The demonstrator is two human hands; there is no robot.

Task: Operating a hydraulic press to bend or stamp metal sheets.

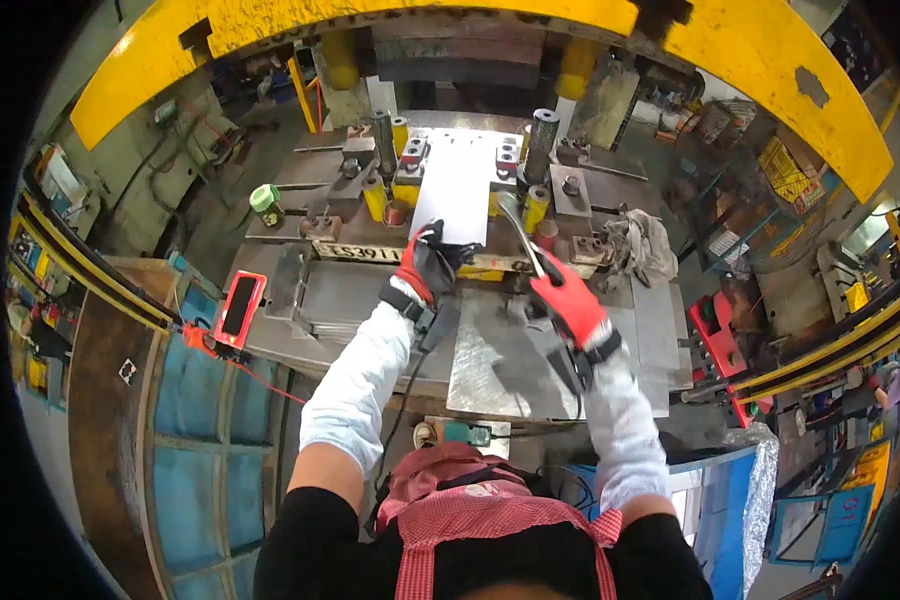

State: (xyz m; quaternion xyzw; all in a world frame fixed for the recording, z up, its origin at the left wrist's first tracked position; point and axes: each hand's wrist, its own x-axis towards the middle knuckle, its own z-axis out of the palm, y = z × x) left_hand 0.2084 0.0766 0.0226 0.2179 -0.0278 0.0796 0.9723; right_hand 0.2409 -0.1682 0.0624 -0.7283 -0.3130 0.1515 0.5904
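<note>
Left grip (pixel 430 266) is closed on the sheet (pixel 455 190), right grip (pixel 562 298) on a tool (pixel 522 232); positioning seems in hand, steadiness needed next.

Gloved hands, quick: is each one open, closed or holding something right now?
Left hand: at the near edge of the pale sheet; open or closed cannot be told.
Right hand: closed, holding a curved metal tool.

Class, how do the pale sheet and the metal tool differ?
The pale sheet is broad and flat; the metal tool is slim. The left hand is at the pale sheet's near edge, while the right hand holds the metal tool. Both things extend forward from the hands.
</note>
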